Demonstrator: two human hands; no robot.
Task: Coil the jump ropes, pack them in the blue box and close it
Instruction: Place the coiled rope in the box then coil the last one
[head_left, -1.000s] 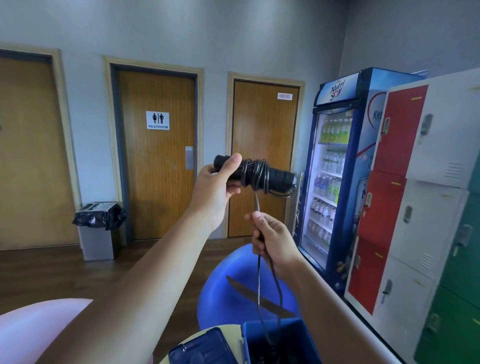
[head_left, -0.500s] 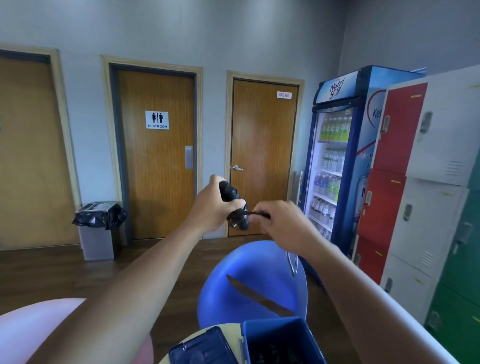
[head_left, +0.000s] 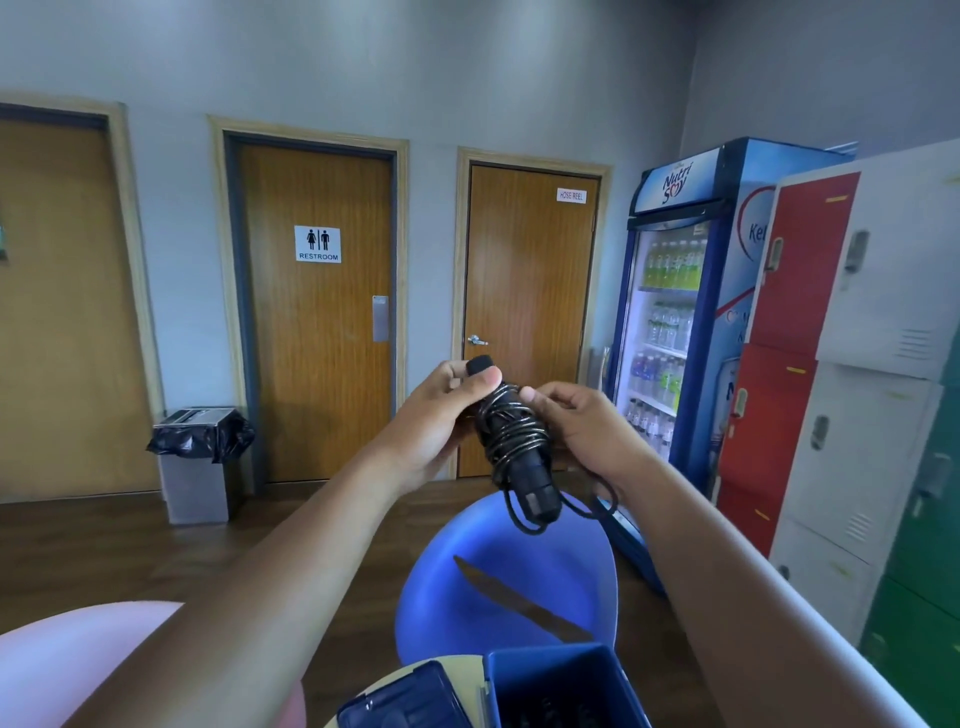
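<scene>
Since half a second ago the right hand (head_left: 587, 428) has come off the top of the bundle and is now sitting at its right side, and the jump rope (head_left: 511, 441) has swung so that its lower end is pointing down and toward the near right. A second ago it was lying level and higher, with the cord trailing down toward the box. Now only a short loose loop is hanging beneath the handles.

The left hand (head_left: 441, 410) is gripping the upper end of the black handles, with the thumb lying across the front and the fingers curling round behind. The right hand is curling its fingers round the cord just beside the wraps, with the fingertips touching the coil. The cord is wrapping many times round the middle of the handles.

The bundle is hanging in the air in front of the person, above the blue chair (head_left: 519, 577) and well above the blue box (head_left: 561, 680). The box is standing open at the near edge of the view on a pale round table (head_left: 447, 670), with its dark lid (head_left: 400, 701) lying just to its left. Dark shapes are showing inside the box, too dim to identify.

A pink chair (head_left: 78, 665) is showing at the near left. On the right a drinks fridge (head_left: 675, 338) is standing beside lockers (head_left: 841, 364).
</scene>
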